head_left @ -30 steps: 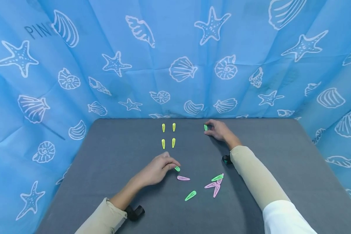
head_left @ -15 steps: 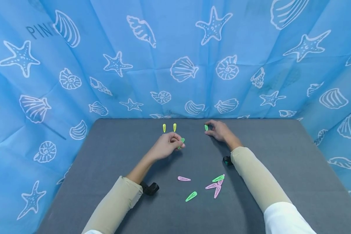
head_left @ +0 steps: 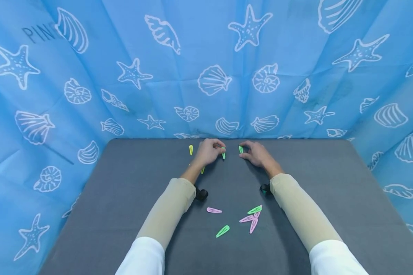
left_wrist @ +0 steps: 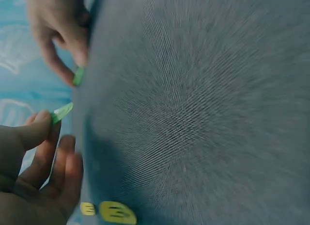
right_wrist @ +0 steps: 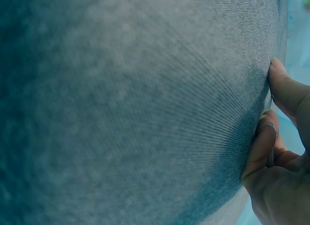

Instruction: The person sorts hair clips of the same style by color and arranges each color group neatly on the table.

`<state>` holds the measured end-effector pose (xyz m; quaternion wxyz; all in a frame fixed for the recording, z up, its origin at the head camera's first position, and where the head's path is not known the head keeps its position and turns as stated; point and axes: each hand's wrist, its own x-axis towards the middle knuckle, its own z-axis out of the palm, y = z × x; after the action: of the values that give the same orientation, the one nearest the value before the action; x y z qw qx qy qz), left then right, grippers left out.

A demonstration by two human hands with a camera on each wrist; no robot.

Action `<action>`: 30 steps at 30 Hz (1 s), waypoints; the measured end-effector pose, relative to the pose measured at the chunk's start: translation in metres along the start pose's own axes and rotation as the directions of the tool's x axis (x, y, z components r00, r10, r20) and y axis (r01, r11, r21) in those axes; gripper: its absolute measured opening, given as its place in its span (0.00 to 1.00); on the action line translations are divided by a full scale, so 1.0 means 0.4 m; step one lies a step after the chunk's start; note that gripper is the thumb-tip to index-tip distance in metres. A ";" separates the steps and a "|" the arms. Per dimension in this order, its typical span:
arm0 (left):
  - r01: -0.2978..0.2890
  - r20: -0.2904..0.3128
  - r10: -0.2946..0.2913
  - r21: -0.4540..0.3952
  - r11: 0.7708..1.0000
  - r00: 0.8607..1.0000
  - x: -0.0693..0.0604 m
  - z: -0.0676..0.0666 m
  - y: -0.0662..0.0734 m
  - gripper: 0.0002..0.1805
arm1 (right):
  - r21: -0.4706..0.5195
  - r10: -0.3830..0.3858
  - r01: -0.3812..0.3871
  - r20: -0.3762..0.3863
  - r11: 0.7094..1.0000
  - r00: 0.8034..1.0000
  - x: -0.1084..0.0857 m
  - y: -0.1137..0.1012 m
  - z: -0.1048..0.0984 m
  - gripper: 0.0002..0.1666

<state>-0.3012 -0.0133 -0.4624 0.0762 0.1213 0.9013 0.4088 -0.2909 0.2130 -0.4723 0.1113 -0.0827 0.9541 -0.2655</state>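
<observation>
Plainly, it comes down to the gap between two green clips at the far edge of the grey counter (head_left: 358, 214). The left hand (head_left: 208, 152) pinches a clip, call it the left clip (head_left: 223, 153), between thumb and finger; the right hand (head_left: 257, 153) has the right clip (head_left: 241, 149) by its ends, a finger at the far end, the thumb at the near one. Both long axes run roughly away from the person, side by side, near but apart, the left one a shade closer to the body. Whether the left clip touches the cloth, I can't tell. Over beyond the left hand lies a yellow clip (head_left: 191, 149), another partly hidden by the wrist. Well back toward the person are a pink clip (head_left: 214, 210), a loose green clip (head_left: 222, 231) and an overlapping cluster of pink and green. I see no container.
</observation>
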 end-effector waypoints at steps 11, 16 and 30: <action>0.072 -0.107 -0.050 0.215 0.974 0.993 0.046 0.024 -0.009 0.10 | 0.006 0.013 -0.013 0.020 1.000 1.000 0.002 -0.035 0.007 0.32; 0.087 -0.127 -0.054 0.270 0.959 0.990 0.047 0.025 -0.005 0.11 | 0.009 0.008 -0.009 0.005 1.000 1.000 0.000 -0.048 0.007 0.31; -0.023 0.016 0.018 0.476 0.879 1.000 -0.007 -0.010 0.059 0.38 | 0.016 0.007 -0.007 -0.019 1.000 1.000 -0.001 -0.005 0.008 0.31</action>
<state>-0.2956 -0.0020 -0.4418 0.0446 0.1482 0.9723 0.1750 -0.2895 0.2099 -0.4740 0.1037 -0.0757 0.9532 -0.2737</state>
